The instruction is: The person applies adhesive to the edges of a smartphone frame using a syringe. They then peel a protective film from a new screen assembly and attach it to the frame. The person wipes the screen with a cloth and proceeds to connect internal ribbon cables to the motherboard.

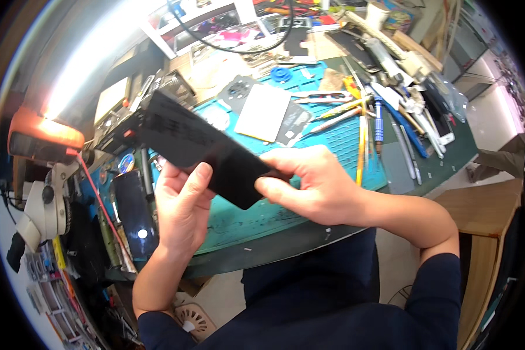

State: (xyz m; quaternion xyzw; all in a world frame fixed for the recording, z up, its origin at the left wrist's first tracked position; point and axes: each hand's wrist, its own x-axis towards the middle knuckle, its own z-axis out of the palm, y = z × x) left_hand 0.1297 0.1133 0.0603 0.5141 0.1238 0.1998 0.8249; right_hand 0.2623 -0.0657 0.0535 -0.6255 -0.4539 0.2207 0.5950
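Above the surface [274,246], near its front edge, we have our left grip [184,201] and right grip [312,184] clamped on the black phone [201,143], probably so its face tilts toward us.

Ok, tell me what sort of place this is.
Most likely an electronics repair bench, perhaps for phones: the left hand and right hand hold a dark phone-like slab, another phone-like device lies at the left, and a yellow-handled tool lies over a teal work mat.

No words, numbers or signs readable, as far as the blur allows
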